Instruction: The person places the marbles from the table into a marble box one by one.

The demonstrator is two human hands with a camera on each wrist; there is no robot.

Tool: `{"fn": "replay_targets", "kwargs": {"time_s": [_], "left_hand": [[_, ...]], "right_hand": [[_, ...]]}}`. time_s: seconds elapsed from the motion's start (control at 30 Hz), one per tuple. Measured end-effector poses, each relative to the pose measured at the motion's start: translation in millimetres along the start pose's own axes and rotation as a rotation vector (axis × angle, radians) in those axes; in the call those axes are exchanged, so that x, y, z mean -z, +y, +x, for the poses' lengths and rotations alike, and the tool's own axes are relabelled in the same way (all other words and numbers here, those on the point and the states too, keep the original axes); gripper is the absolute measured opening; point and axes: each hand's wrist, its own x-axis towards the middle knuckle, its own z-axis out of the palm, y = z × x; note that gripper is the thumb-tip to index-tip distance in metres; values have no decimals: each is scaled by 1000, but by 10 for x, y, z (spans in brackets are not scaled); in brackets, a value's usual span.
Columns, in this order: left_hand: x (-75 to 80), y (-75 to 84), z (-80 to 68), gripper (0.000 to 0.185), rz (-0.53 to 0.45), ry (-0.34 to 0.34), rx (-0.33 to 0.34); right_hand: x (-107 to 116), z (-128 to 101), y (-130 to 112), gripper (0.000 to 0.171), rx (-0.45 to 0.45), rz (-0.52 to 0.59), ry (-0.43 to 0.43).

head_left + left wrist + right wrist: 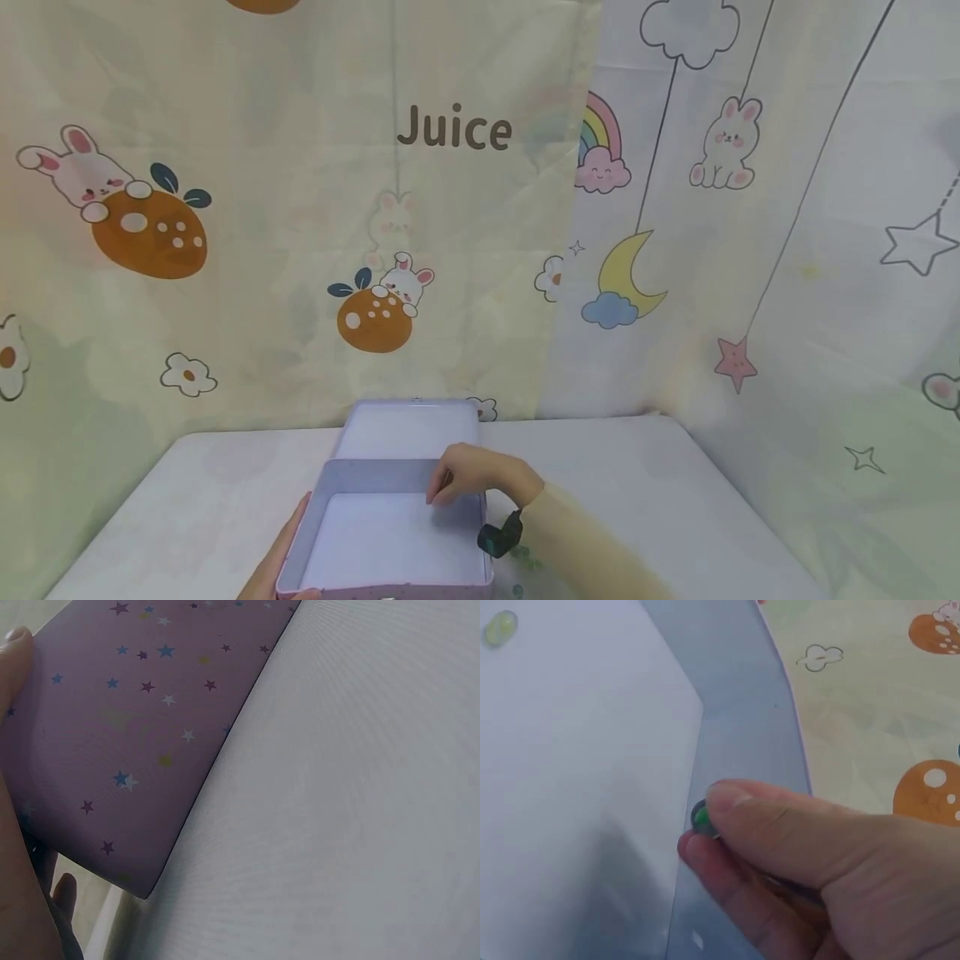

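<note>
Head view: the left hand (279, 552) grips the near left side of an open, lavender, star-printed rectangular box (382, 477). Above its interior, the right hand (472, 475) pinches a small, clear, green-centred round piece (703, 815) between thumb and finger. Right wrist view: a yellow-green translucent piece (501, 628) lies on the box's white floor. Beyond, the white-faced lid (412, 429) lies open on the white worktop (600, 500), before a cartoon-printed cloth (285, 317).

One word can be read: "Juice" (455, 127), in dark brown letters with a capital J and the rest lowercase. It is printed on the cream cloth (300, 92) behind the tabletop (600, 492), above a small rabbit-and-orange drawing (377, 321) and left of a rainbow (604, 133).
</note>
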Motion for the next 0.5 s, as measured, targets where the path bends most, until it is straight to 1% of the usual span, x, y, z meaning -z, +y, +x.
{"fn": "replay_targets", "kwargs": {"time_s": [0.07, 0.13, 0.17, 0.37, 0.4, 0.43, 0.5], "left_hand": [[-8, -19, -6, 95, 43, 23, -31], [-11, -28, -10, 95, 74, 38, -47], [-9, -27, -10, 95, 80, 35, -45], [10, 28, -9, 94, 91, 1, 24], [11, 36, -9, 93, 93, -1, 45], [11, 38, -8, 93, 96, -2, 48], [3, 21, -5, 93, 97, 13, 16]], "right_hand": [[-38, 31, -14, 5, -22, -36, -3], [-82, 60, -23, 4, -37, -74, 6], [-111, 75, -22, 4, -39, -100, 16], [-253, 135, -33, 6, -24, -249, 46], [-268, 140, -37, 7, -26, -266, 44], [-283, 142, -46, 8, -32, -281, 43], [-311, 155, -64, 8, -30, -320, 32]]}}
